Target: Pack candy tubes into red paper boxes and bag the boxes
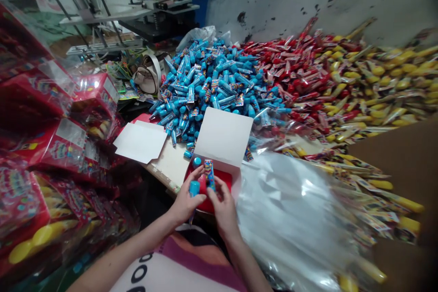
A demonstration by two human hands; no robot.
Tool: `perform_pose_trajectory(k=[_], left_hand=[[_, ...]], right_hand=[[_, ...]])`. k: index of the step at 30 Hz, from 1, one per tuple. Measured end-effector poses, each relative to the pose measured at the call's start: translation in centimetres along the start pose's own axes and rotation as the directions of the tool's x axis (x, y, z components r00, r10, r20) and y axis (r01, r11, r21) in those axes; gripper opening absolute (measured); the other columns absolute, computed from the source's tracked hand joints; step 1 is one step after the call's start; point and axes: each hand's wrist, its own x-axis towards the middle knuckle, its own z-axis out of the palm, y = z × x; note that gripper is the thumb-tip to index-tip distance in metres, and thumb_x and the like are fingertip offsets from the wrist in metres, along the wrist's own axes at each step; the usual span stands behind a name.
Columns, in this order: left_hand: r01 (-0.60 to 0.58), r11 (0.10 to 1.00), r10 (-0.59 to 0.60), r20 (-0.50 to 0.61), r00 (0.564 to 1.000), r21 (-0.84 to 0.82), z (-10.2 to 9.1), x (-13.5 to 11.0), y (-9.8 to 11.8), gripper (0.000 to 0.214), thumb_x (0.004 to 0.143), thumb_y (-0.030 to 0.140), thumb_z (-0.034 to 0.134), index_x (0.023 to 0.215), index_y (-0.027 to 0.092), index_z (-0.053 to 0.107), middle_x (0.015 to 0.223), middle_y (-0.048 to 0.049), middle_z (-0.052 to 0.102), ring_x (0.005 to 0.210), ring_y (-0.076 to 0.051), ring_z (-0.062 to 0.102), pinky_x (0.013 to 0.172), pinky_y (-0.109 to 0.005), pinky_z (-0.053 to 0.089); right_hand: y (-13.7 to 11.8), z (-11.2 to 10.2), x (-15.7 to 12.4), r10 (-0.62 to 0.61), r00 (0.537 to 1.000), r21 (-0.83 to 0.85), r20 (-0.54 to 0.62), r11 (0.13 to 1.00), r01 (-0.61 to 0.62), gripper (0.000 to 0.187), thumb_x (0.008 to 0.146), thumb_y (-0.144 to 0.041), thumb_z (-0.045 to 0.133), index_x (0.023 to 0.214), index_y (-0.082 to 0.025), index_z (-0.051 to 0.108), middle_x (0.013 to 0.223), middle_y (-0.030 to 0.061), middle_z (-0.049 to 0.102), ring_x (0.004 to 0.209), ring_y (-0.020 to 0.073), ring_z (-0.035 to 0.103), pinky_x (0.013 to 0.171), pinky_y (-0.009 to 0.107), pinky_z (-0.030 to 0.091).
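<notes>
Left grip: our left hand [186, 198] clenched on a blue-capped tube [194, 188], cap up, long axis near upright.
Right grip: our right hand [224, 205] pinching a printed blue tube [210, 174], upright, top leaning slightly away from us.
Position: both tubes over an open red-lined white carton [224, 137] on the tabletop [164, 164].
Around: a blue tube heap [208, 77] beyond, a red heap [301, 73], a yellow heap [386, 75].
In the way: clear plastic film [290, 210] against the carton's right side.
</notes>
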Motion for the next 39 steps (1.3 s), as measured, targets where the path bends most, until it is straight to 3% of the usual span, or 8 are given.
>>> perform_pose_trajectory(k=[3, 7, 12, 22, 26, 32, 36, 39], left_hand=[[0.074, 0.995, -0.063, -0.159, 0.985, 0.067, -1.0, 0.2, 0.5, 0.062, 0.069, 0.030, 0.070, 0.127, 0.019, 0.049, 0.097, -0.0062, 0.067, 0.088, -0.019, 0.065, 0.080, -0.030, 0.050], [0.284, 0.959, -0.277, -0.290, 0.916, -0.021, -2.5, 0.1, 0.7, 0.067, 0.069, 0.046, 0.070, 0.124, 0.021, 0.041, 0.060, 0.0087, 0.051, 0.044, -0.008, 0.047, 0.045, -0.019, 0.038], [0.372, 0.882, -0.441, -0.225, 0.869, -0.290, -3.3, -1.0, 1.0, 0.066, 0.067, 0.040, 0.065, 0.123, 0.026, 0.034, 0.071, 0.0069, 0.054, 0.050, -0.010, 0.053, 0.046, -0.021, 0.043], [0.268, 0.915, -0.330, -0.176, 0.927, -0.302, -3.4, -0.8, 2.0, 0.073, 0.059, 0.020, 0.074, 0.122, 0.023, 0.036, 0.099, -0.0031, 0.061, 0.074, -0.015, 0.064, 0.062, -0.026, 0.049], [0.258, 0.912, -0.313, -0.136, 0.940, -0.318, -3.3, 0.0, 2.0, 0.070, 0.059, 0.029, 0.082, 0.114, 0.022, 0.041, 0.100, -0.0048, 0.062, 0.078, -0.018, 0.067, 0.064, -0.028, 0.050], [0.236, 0.895, -0.335, -0.219, 0.917, -0.379, -2.4, 1.0, 1.0, 0.062, 0.059, 0.033, 0.082, 0.104, 0.021, 0.042, 0.088, -0.0005, 0.063, 0.076, -0.018, 0.068, 0.070, -0.031, 0.053], [0.138, 0.990, -0.138, -0.197, 0.971, -0.014, -1.5, 0.8, 0.0, 0.065, 0.068, 0.023, 0.074, 0.124, 0.022, 0.041, 0.100, -0.0032, 0.063, 0.081, -0.016, 0.066, 0.078, -0.032, 0.053], [-0.047, 0.914, 0.102, -0.117, 0.988, 0.402, -0.7, 0.0, -1.0, 0.073, 0.075, 0.014, 0.064, 0.140, 0.026, 0.033, 0.115, -0.0060, 0.063, 0.099, -0.019, 0.064, 0.090, -0.036, 0.050]], right_hand=[[0.0, -2.8, 1.4, -0.139, 0.980, -0.338, -0.144, 0.937, 0.084, 0.044, 0.086, -0.040, 0.048, 0.122, -0.019, 0.060, 0.115, 0.0125, 0.060, 0.106, 0.0244, 0.058, 0.099, 0.045, 0.044], [-0.7, -4.1, 3.5, -0.301, 0.954, -0.556, -0.021, 0.796, 0.239, 0.038, 0.085, -0.033, 0.048, 0.117, -0.017, 0.061, 0.104, 0.0105, 0.061, 0.096, 0.0227, 0.060, 0.092, 0.039, 0.047], [-1.9, -2.9, 6.1, -0.288, 0.936, -0.656, 0.202, 0.670, 0.347, 0.018, 0.086, -0.028, 0.050, 0.094, -0.019, 0.063, 0.089, 0.0058, 0.064, 0.085, 0.0202, 0.061, 0.082, 0.033, 0.048], [-6.3, 2.9, 8.5, 0.066, 0.912, -0.865, 0.405, 0.351, 0.359, 0.017, 0.088, -0.011, 0.050, 0.095, -0.011, 0.065, 0.096, 0.0161, 0.067, 0.088, 0.0255, 0.066, 0.074, 0.031, 0.047], [-5.6, 2.8, 7.6, 0.042, 0.922, -0.854, 0.386, 0.394, 0.340, 0.021, 0.087, -0.015, 0.056, 0.107, -0.012, 0.061, 0.100, 0.0143, 0.067, 0.091, 0.0253, 0.066, 0.077, 0.032, 0.049], [-4.4, -1.5, 1.9, -0.303, 0.892, -0.449, 0.334, 0.781, 0.434, 0.029, 0.089, -0.024, 0.052, 0.117, -0.021, 0.058, 0.109, 0.0093, 0.064, 0.087, 0.0186, 0.065, 0.080, 0.032, 0.052], [-5.0, -2.1, -0.7, -0.229, 0.935, -0.322, 0.272, 0.894, 0.313, 0.029, 0.089, -0.033, 0.053, 0.114, -0.022, 0.060, 0.102, 0.0073, 0.066, 0.075, 0.0159, 0.063, 0.069, 0.028, 0.053], [-5.5, -1.3, -0.4, -0.163, 0.977, -0.295, 0.134, 0.935, 0.197, 0.039, 0.084, -0.042, 0.059, 0.115, -0.018, 0.059, 0.097, 0.0073, 0.067, 0.068, 0.0155, 0.061, 0.062, 0.028, 0.052]])
